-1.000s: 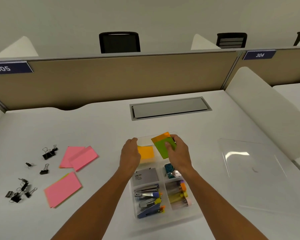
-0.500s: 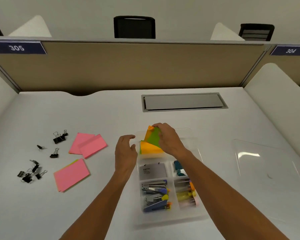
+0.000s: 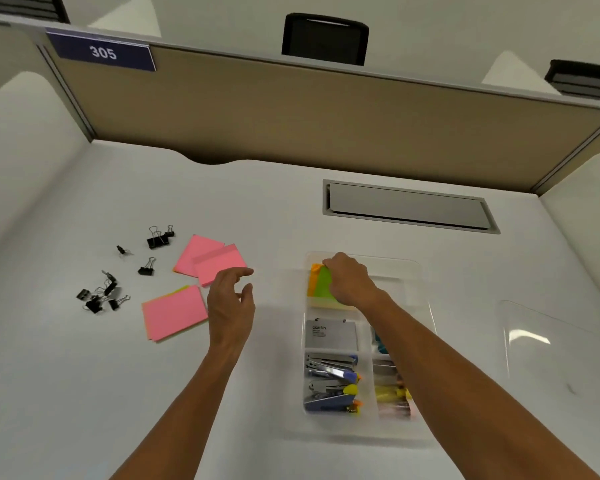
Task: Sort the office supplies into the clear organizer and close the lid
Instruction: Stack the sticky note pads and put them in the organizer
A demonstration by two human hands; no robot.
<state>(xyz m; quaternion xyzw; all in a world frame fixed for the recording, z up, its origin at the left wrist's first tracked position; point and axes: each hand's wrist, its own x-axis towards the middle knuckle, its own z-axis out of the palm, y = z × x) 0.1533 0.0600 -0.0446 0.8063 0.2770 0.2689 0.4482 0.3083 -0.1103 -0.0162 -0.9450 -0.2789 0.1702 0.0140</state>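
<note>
The clear organizer (image 3: 425, 306) sits on the white desk, lid off. My right hand (image 3: 352, 280) is in its far left compartment, fingers curled on the green and orange sticky notes (image 3: 321, 281) lying there. My left hand (image 3: 231, 299) hovers empty over the desk, fingers relaxed, just right of the pink sticky note pads (image 3: 210, 259) and a larger pink pad (image 3: 174, 311). Several black binder clips (image 3: 99, 296) lie scattered at the left. Staplers (image 3: 329, 382) and a staple box (image 3: 329, 334) fill nearer compartments.
The clear lid (image 3: 551, 344) lies flat to the right of the organizer. A grey cable hatch (image 3: 407, 206) is set in the desk behind it. Tan partition walls close off the back and sides.
My right hand lowered the green and orange notes into the organizer's far left compartment. My left hand left the organizer and moved left toward the pink pads. The view swung left.
</note>
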